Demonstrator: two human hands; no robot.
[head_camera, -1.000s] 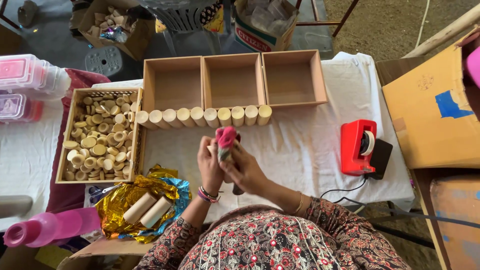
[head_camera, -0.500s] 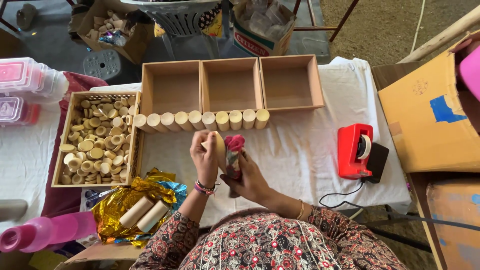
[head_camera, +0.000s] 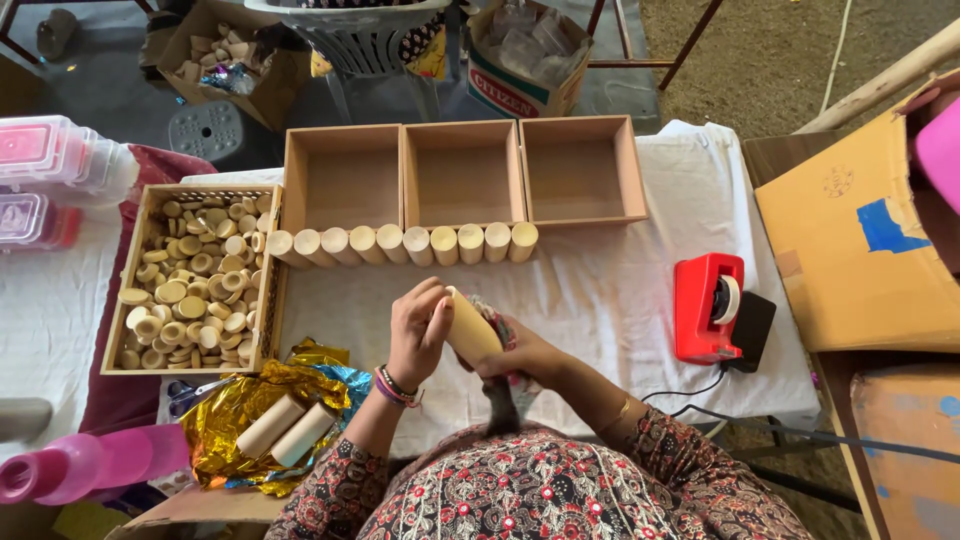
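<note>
I hold a pale wooden cylinder (head_camera: 470, 328) over the white cloth in front of me. My left hand (head_camera: 415, 332) wraps its upper end. My right hand (head_camera: 520, 355) grips its lower end together with a pink-topped tool (head_camera: 497, 405) whose dark handle points down toward my lap. Beyond my hands a row of several wooden cylinders (head_camera: 400, 244) lies side by side along the front of three open wooden boxes (head_camera: 462, 172).
A wooden tray (head_camera: 128, 280) full of small round wooden caps sits at the left. Two more cylinders (head_camera: 285, 430) lie on gold foil (head_camera: 230, 420) at lower left. A red tape dispenser (head_camera: 710, 308) stands right, beside a cardboard box (head_camera: 860, 240).
The cylinder has swung from behind my left hand to lie tilted between both hands. The pink tool top, held up before, is now tucked low under my right hand.
</note>
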